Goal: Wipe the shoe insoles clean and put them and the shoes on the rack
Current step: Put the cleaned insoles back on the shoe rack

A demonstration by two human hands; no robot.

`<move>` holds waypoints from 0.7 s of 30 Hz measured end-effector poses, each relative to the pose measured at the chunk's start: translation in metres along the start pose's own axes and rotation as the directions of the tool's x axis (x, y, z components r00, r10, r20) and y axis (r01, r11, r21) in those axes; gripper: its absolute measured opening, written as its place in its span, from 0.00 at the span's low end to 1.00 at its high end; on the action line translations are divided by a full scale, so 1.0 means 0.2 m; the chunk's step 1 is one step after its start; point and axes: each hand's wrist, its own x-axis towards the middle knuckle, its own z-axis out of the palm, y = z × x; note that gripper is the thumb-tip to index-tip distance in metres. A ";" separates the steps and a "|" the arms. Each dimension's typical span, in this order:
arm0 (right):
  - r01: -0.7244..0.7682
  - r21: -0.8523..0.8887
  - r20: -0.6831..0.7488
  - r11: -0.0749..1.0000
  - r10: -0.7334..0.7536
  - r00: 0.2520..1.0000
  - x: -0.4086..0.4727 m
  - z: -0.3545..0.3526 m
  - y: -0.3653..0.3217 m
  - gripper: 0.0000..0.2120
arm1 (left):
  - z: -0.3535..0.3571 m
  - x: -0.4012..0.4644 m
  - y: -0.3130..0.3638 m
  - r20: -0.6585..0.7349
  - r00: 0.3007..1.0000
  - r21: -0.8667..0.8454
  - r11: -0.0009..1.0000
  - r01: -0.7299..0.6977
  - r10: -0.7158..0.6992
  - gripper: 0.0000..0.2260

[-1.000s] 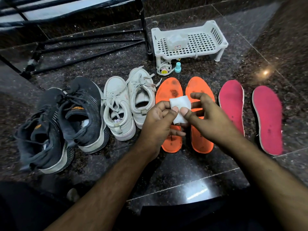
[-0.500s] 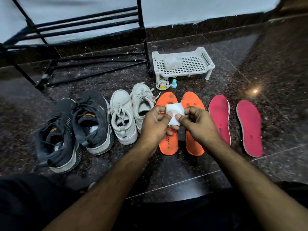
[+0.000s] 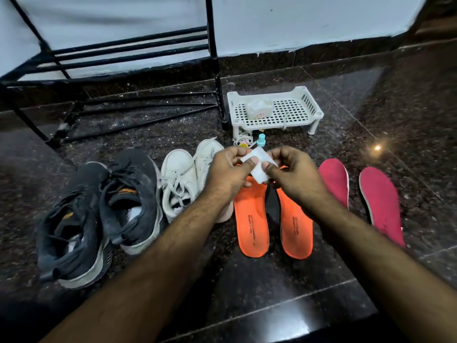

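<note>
Both hands meet over the toe ends of the orange insoles. Left hand and right hand each pinch the white wipe between thumb and fingers, holding it in the air, folded small; neither grips anything else.

Orange insoles lie side by side at 6 o'clock of the wipe, print facing up. Pink insoles at 3 o'clock of them, apart from each other. White shoes at 9 o'clock of the orange pair; black shoes beyond them, farther toward 9. Black rack at 11 o'clock, against the wall, nothing on it. White plastic tray at 12 o'clock carries a small wipe pack; a blue-capped bottle stands just in front of it.

Judgement: wiping not yet begun. Risks:
- the small folded wipe may tear or slip when pressed, being held only by fingertips
- a loose insole could slide on the polished floor unless one hand steadies it
- a reach toward 12 o'clock could tip the bottle
</note>
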 end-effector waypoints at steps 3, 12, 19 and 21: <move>-0.054 0.105 -0.057 0.993 0.060 0.997 0.16 0.00 0.03 0.10 | 0.05 0.18 -0.02 -0.054 0.998 -0.004 1.000 -0.010 0.010 0.03; 0.035 -0.130 -0.199 0.991 -0.060 0.978 0.80 0.00 0.14 0.18 | 0.15 0.78 0.00 -0.117 0.989 0.080 0.994 -0.079 0.088 0.12; 0.146 -0.398 -0.170 0.906 -0.229 0.958 1.26 -0.03 0.14 0.06 | 0.17 1.26 0.04 -0.064 0.949 0.563 0.796 -0.221 0.309 0.04; 0.140 -0.484 -0.148 0.864 -0.239 0.960 1.34 -0.03 0.14 0.06 | 0.19 1.33 0.03 -0.039 0.937 0.669 0.706 -0.233 0.346 0.06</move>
